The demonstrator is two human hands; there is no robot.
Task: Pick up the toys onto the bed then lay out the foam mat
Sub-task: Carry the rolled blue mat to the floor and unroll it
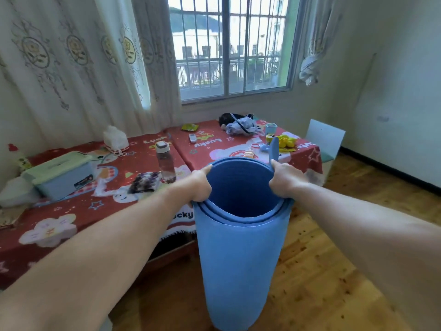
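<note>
Beside the bed, a rolled blue foam mat stands upright on the wooden floor. Left hand and right hand clasp opposite sides of its top rim, fingers curled tight over the foam

The only words I can read are printed on the red bedspread. "Lucky" stands near its far edge beside the water bottle, "Lucky" again upside down by the remote, part of it, "ucky", at the near edge, and some cut-off letters at the far right corner.
</note>
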